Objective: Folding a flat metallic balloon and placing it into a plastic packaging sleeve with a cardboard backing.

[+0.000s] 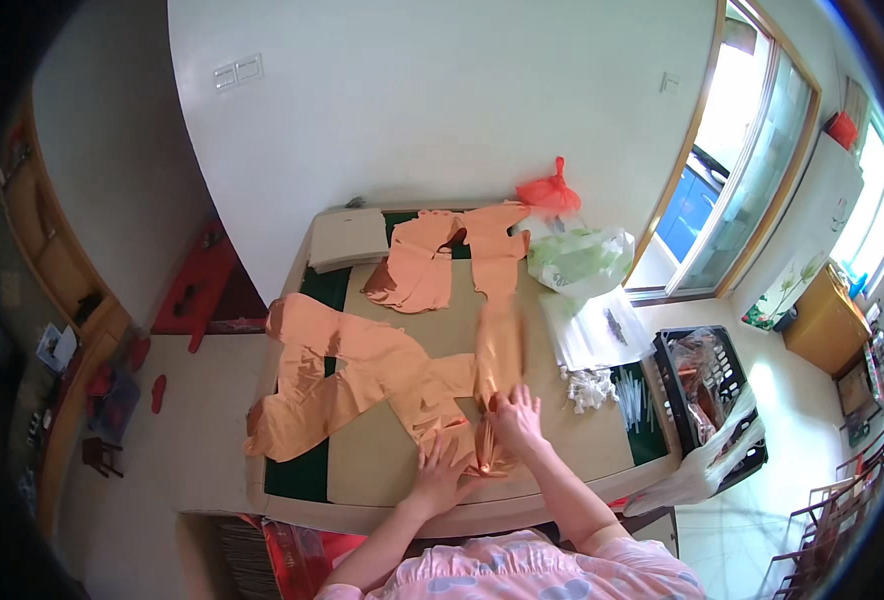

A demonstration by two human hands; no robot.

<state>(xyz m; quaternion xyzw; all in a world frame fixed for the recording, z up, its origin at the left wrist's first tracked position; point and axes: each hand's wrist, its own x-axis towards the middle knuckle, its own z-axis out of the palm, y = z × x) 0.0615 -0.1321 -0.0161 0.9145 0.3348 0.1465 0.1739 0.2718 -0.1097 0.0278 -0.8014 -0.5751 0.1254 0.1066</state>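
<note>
Several flat, shiny copper-coloured foil shapes, which look like deflated foil balloons, are spread over the table. My left hand (444, 474) lies open, fingers spread, at the lower edge of the large left foil balloon (347, 360). Just right of it, my right hand (518, 420) has its thumb and fingers closed on a narrow foil balloon (499, 350), whose upper part is smeared by motion. Below that hand the foil bunches up and wrinkles near the table's front edge. Farther back lies another foil piece (422, 262) with cut-out curves.
Around the table (572, 450) edge are a stack of beige sheets (347, 240), a red plastic bag (550, 190), a white-green bag (582, 262), clear sleeves (597, 330), white ribbon bundles (590, 390) and thin straws (634, 398). A black crate (670, 375) stands at the right.
</note>
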